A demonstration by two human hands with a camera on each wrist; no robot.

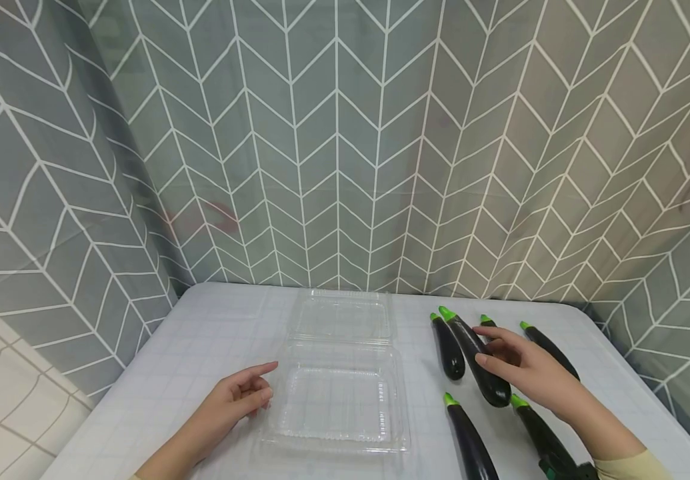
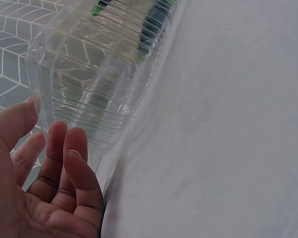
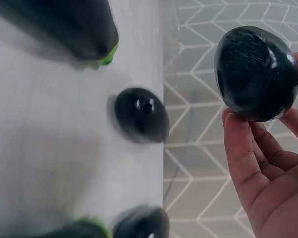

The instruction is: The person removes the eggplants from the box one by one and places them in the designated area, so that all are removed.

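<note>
My right hand [image 1: 527,367] holds a dark, glossy eggplant [image 1: 478,360] with a bright green stem end, thumb on one side and fingers on the other. In the right wrist view this eggplant [image 3: 257,74] appears end-on, raised off the table. An opened clear plastic clamshell container [image 1: 335,397] lies in the middle, its lid [image 1: 341,317] folded back toward the curtain. Just left of its near half is my left hand [image 1: 229,403], fingers loosely bent and holding nothing. The left wrist view has those fingertips by the container's rim [image 2: 35,54]; whether they touch it I cannot tell.
Several other eggplants lie around the right hand: one [image 1: 448,347] to its left, one [image 1: 551,350] to its right, one [image 1: 471,440] nearer the front. Another eggplant [image 1: 545,433] lies beside the right forearm. A patterned curtain [image 1: 357,147] borders the white table [image 1: 225,313].
</note>
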